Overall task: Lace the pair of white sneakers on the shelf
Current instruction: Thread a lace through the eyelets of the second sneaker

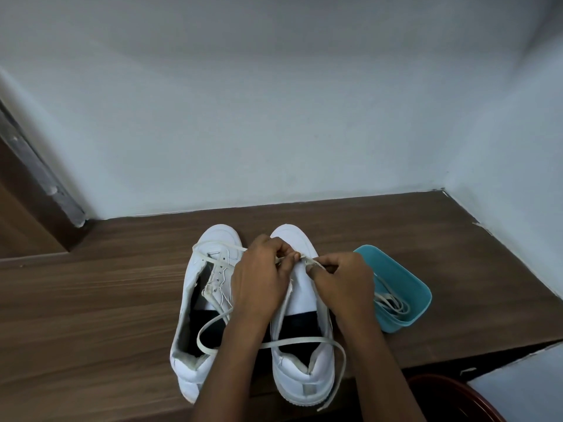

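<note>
Two white sneakers stand side by side on the wooden shelf (106, 300), toes toward the wall. The left sneaker (198, 300) has a lace lying loose over its front eyelets. A white lace (298, 341) trails across both shoe openings and hangs past the right sneaker's (304, 370) heel. My left hand (262, 278) and my right hand (344, 281) meet over the right sneaker's front, each pinching that lace near the eyelets. The hands hide the eyelets of the right sneaker.
A teal plastic tub (408, 284) with another white lace (393, 303) inside sits right of the shoes. White walls close the shelf at the back and right. A dark red round object (451, 400) shows below the shelf's front edge.
</note>
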Motion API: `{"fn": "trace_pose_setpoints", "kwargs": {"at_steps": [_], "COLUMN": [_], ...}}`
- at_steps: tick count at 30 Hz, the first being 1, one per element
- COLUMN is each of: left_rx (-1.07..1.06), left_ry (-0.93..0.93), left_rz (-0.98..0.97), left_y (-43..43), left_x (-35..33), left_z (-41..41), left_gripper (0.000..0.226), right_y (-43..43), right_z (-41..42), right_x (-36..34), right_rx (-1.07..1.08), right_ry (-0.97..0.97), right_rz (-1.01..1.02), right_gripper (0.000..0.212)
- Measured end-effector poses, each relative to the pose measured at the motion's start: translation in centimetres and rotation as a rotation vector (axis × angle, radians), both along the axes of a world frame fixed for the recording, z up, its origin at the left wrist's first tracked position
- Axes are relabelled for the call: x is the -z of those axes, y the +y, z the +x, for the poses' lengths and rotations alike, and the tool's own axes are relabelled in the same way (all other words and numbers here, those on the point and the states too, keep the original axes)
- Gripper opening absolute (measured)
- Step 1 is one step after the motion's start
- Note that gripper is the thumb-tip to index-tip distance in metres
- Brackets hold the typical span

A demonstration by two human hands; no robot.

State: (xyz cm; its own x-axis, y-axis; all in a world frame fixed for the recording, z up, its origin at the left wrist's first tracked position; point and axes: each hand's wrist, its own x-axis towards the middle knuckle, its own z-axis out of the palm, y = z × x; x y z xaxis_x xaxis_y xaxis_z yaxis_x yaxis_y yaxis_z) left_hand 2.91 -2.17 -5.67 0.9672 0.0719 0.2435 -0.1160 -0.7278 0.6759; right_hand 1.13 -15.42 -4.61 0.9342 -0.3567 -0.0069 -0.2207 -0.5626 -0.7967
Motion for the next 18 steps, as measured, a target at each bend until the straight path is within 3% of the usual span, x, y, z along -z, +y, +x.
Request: {"fn": "trace_pose_setpoints", "kwargs": {"at_steps": [6, 12, 18], "left_rx": [0.048, 0.032, -0.011], "left_ry": [0.131, 0.113, 0.082], "left_rz": [0.007, 0.043, -0.065], "left_y": [0.2, -0.7, -1.1], "left_x": [0.3, 0.7, 1.1], "left_z": [0.2, 0.0, -0.1], "left_gripper": [0.020, 0.020, 0.018], "right_y": [-0.2, -0.7, -1.5], "right_z": [0.3, 0.3, 0.6], "right_x": [0.4, 0.5, 0.3], "right_rx": [0.002, -0.040, -0.075], "right_ry": [-0.001, 0.011, 0.089], "right_rz": [0.014, 0.068, 0.352], "right_gripper": [0.009, 0.012, 0.033]}}
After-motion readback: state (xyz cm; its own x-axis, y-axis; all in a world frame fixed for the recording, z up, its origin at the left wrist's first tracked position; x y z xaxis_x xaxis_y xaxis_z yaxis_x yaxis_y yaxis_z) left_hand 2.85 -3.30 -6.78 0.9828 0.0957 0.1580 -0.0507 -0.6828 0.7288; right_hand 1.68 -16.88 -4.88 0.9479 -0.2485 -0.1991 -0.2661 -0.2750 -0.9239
